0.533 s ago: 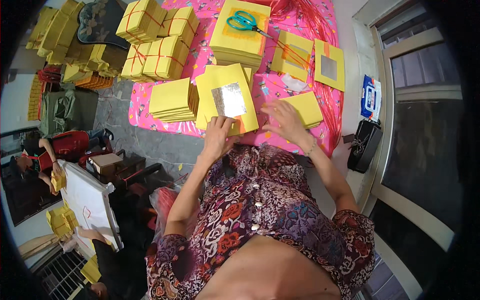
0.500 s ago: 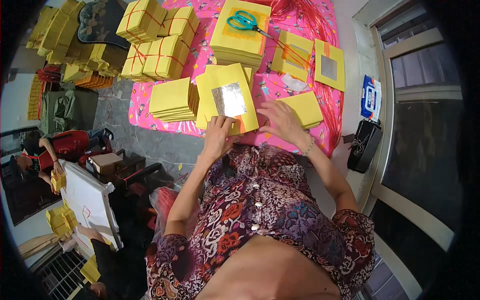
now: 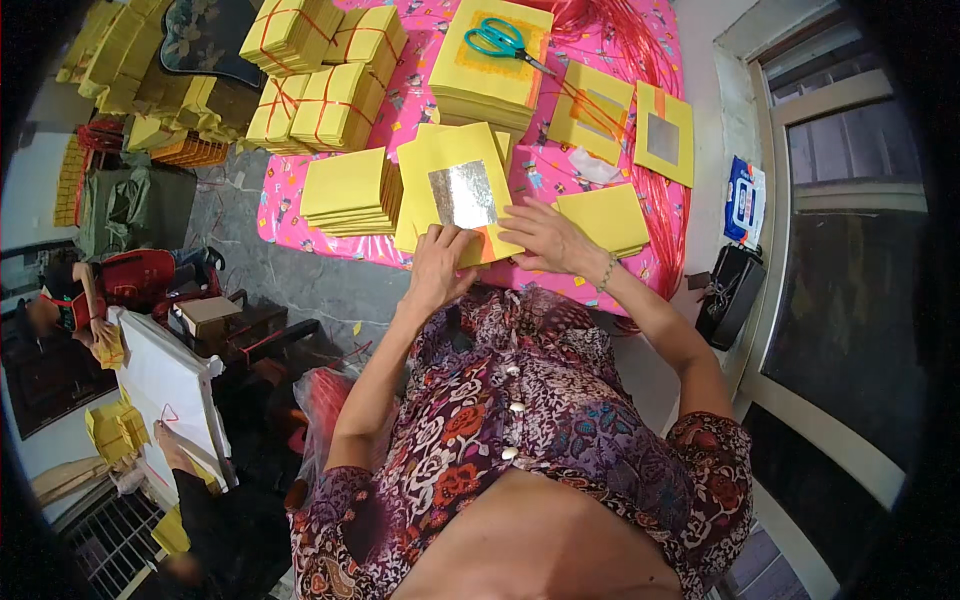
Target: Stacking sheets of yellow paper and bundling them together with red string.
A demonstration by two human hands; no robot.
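Plainly, the left hand (image 3: pixel 440 262) pinched the near edge of the yellow sheet with a silver foil square (image 3: pixel 462 192) on the pink mat (image 3: pixel 395 120); the right hand (image 3: pixel 545 235) lay flat, fingers spread, steadying it; squaring corners before pressing seemed wise.

Paper stacks crowded the pink cloth (image 3: pixel 300 215). A loose stack (image 3: pixel 345 190) lay just left of the foil sheet (image 3: pixel 462 190), another stack (image 3: pixel 605 215) just right, a tall pile with scissors (image 3: pixel 505 40) behind. Bare cloth showed only in narrow strips between them. Red string (image 3: pixel 655 90) sprawled across the right side. Tied bundles (image 3: pixel 325 75) blocked the far left.
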